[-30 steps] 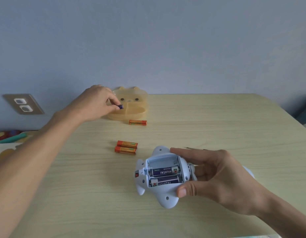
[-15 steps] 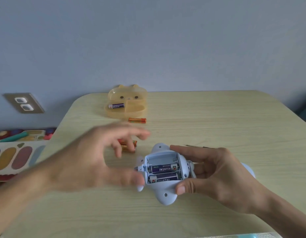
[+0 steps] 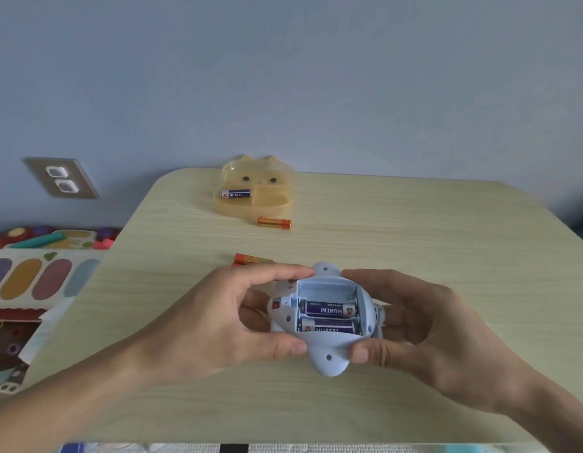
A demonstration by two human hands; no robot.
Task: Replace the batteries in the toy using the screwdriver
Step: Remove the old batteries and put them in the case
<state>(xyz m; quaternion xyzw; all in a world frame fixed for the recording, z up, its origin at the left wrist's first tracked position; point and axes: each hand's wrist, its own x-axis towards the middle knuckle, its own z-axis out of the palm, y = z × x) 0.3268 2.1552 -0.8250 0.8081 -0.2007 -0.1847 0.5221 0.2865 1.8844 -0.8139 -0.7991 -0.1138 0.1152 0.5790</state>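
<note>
Near the front edge of the table (image 3: 414, 243), at its middle, a pale blue plastic toy (image 3: 327, 358) is held underside-up between both hands, just above the wooden surface. The left hand (image 3: 198, 325) grips the toy's left side, forefinger laid along the far rim and thumb pressed on the near rim; the right hand (image 3: 424, 335) closes on the right side in a matching grip, forefinger over the far rim and thumb at the near lobe. The battery compartment (image 3: 326, 291) stands open with no cover on it: its far slot is vacant, while two purple batteries (image 3: 327, 310) marked HUATAI lie side by side in the middle and near slots, their lettering upside-down to the viewer. Just beyond the left forefinger, toward the table's centre, a pair of orange batteries (image 3: 251, 258) lies partly hidden by the hand. Farther back, a single orange battery (image 3: 274, 222) rests just in front of a translucent yellow animal-faced case (image 3: 270, 194) that stands near the far edge, left of middle; a purple battery in the case (image 3: 236, 193) lies in its left compartment. Off the table's left edge, colourful children's items (image 3: 31, 276) are visible below, and a wall outlet (image 3: 62, 178) is fixed beyond the far-left corner.
</note>
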